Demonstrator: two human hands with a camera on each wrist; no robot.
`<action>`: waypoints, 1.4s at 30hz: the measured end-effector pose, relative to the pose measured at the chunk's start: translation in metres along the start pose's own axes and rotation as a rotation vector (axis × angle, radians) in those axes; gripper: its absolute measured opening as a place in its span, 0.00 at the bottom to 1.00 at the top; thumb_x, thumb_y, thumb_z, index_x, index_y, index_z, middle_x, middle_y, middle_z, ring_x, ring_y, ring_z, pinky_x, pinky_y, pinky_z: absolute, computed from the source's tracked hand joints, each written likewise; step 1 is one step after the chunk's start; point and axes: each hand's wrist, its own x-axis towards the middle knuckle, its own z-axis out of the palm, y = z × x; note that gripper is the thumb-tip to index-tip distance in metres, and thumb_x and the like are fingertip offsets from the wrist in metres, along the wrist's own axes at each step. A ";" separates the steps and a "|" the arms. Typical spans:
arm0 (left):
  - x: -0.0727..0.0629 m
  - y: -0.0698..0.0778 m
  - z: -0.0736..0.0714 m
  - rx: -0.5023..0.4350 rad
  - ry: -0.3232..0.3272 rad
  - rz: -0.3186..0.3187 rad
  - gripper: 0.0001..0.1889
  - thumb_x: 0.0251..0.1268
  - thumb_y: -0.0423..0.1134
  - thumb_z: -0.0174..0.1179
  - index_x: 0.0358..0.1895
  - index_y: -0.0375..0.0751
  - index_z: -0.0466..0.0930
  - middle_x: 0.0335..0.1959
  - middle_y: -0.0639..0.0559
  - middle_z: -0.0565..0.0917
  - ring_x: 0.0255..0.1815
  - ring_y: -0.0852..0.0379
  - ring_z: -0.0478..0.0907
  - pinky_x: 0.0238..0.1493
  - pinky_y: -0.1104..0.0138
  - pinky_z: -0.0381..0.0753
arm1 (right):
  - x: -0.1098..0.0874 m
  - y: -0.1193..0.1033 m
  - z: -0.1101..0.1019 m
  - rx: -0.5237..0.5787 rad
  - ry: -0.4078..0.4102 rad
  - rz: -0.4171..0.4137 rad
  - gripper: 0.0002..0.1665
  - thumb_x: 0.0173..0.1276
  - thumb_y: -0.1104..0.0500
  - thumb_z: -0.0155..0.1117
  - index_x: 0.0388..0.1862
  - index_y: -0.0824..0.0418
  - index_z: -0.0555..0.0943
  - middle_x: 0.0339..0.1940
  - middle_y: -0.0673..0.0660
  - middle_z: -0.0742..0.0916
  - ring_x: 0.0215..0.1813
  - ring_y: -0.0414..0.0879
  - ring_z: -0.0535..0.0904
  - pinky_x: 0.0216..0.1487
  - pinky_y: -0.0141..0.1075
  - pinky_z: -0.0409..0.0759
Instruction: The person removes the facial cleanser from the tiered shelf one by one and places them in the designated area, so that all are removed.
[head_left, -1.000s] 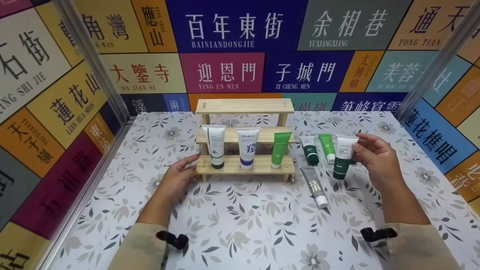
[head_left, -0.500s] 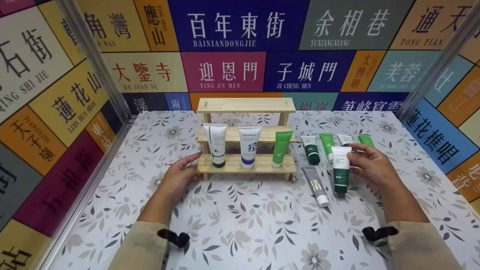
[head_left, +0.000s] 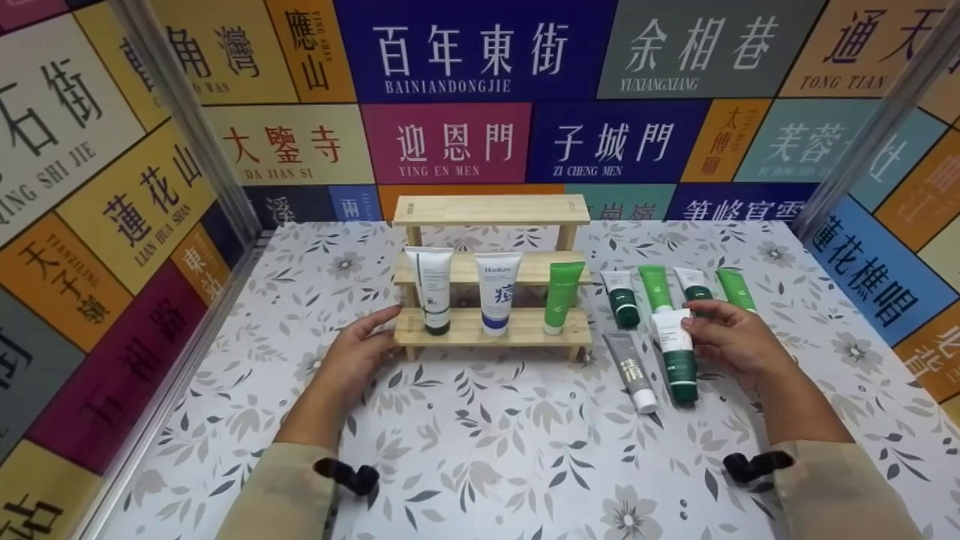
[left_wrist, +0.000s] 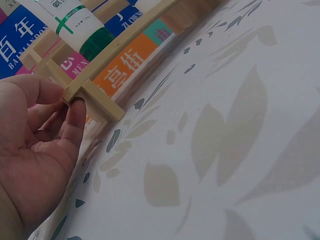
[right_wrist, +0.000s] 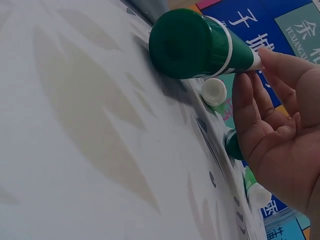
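My right hand [head_left: 731,336] pinches the crimped white end of a white-and-green squeeze tube [head_left: 675,352]. In the right wrist view the tube's dark green cap [right_wrist: 180,45] points toward the camera, close over the table. With thumb and fingertips my left hand [left_wrist: 42,135] grips the lower left corner of a three-step wooden display stand [head_left: 487,341]. On its lowest step stand three tubes, cap down: a white one with a dark green cap [head_left: 430,289], a white one with a blue cap [head_left: 496,292] and a green one [head_left: 562,296].
Beside the held tube lies a grey tube [head_left: 630,373] with a white cap. Behind are a white-and-green tube [head_left: 621,298], a green tube [head_left: 655,286], another white-and-green tube [head_left: 693,280] and another green tube [head_left: 736,289]. A floral cloth [head_left: 480,450] covers the table; sign-patterned panels surround it.
My right hand has brought the white-and-green tube toward me and lower, beside the grey tube. The tubes behind it have come into view. My left hand keeps its place on the stand.
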 end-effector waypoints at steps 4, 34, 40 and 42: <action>0.000 0.000 0.000 0.007 -0.009 0.002 0.30 0.74 0.34 0.62 0.77 0.51 0.74 0.73 0.47 0.82 0.70 0.53 0.83 0.76 0.57 0.76 | 0.000 0.003 0.001 -0.025 -0.002 0.043 0.24 0.71 0.55 0.76 0.64 0.49 0.83 0.41 0.43 0.90 0.37 0.39 0.87 0.39 0.32 0.89; 0.000 0.001 0.002 0.007 0.033 -0.022 0.30 0.70 0.31 0.64 0.74 0.52 0.77 0.70 0.47 0.84 0.65 0.56 0.84 0.68 0.62 0.79 | 0.004 0.010 0.006 -0.197 -0.007 0.086 0.33 0.71 0.50 0.76 0.72 0.51 0.77 0.43 0.42 0.89 0.40 0.38 0.88 0.43 0.33 0.89; 0.000 0.001 0.001 0.006 0.031 -0.023 0.30 0.70 0.32 0.65 0.75 0.51 0.77 0.71 0.48 0.84 0.64 0.57 0.85 0.66 0.65 0.80 | 0.004 0.011 0.007 -0.217 -0.006 0.094 0.32 0.73 0.51 0.75 0.72 0.51 0.75 0.44 0.41 0.89 0.42 0.37 0.88 0.45 0.33 0.89; 0.000 0.001 0.001 0.000 0.031 -0.026 0.30 0.70 0.32 0.65 0.75 0.52 0.77 0.71 0.49 0.84 0.65 0.56 0.85 0.67 0.64 0.80 | 0.004 0.010 0.007 -0.225 -0.002 0.098 0.32 0.73 0.51 0.75 0.72 0.52 0.75 0.43 0.41 0.89 0.41 0.37 0.88 0.44 0.32 0.89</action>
